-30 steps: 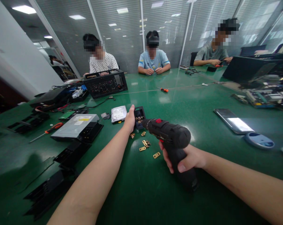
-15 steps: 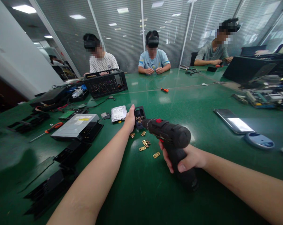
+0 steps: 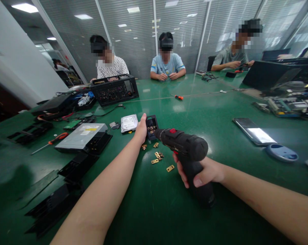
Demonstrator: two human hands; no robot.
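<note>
Two hands in view, both the wearer's own, over a green bench [image 3: 154,217].

Left hand [image 3: 141,131]: the arm is stretched forward, with the thumb raised along the left edge of a small black housing [image 3: 152,125]. The housing stands tilted on the bench, brass showing in its open face. The other fingers are hidden behind the housing. The grasp looks closed about its side, though this view does not confirm it.

Right hand [image 3: 206,173]: fingers clenched round the grip of a black cordless drill [image 3: 188,148], which has a red switch on top. The thumb lies across the near side of the grip. The nose of the drill points left and away, and its tip is at the lower right of the housing, touching or just short of it.

Loose brass parts [image 3: 157,156]: a small cluster on the bench between the two hands, just below the housing. One flat brass plate [image 3: 170,168] lies apart from the cluster, nearest the right hand.

Left of the left hand:
- hard drive [image 3: 129,123], just beside the hand
- grey optical drive [image 3: 81,136]
- red-handled screwdriver [image 3: 55,139]
- black plastic panels [image 3: 67,190], nearer the bench edge

Right side:
- phone [image 3: 255,131], screen up
- blue oval object [image 3: 281,152], near the phone

Far side:
- black computer case [image 3: 114,89]
- small orange screwdriver [image 3: 179,97]
- three seated persons, their hands at the bench
</note>
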